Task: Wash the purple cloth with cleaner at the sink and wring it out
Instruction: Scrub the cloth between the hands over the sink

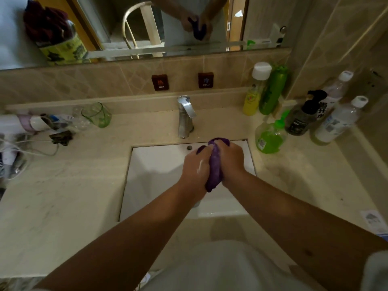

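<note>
Cloth [214, 164]: bunched, over sink [151, 164], nr back rim.
L hand [196, 164]: grips cloth.
R hand [231, 159]: grips cloth.
Room: basin open at 9.
Bottles [270, 135]: 6, at 2.

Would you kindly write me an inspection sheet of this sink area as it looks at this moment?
Surface: beige marble countertop around a white sink; chrome faucet, no water seen running.
Job's things: purple cloth bunched over the sink; green soap pump bottle stands on the countertop right of the sink.
Clutter: green glass and mixed toiletries at left; yellow bottle, green bottle, black pump bottle and two clear bottles at right.
Grippers: left hand and right hand both grip the cloth; suds on the left hand.
Cables: white cord on the countertop at left.
Surroundings: mirror, tiled wall, HOT and COLD tags.
</note>
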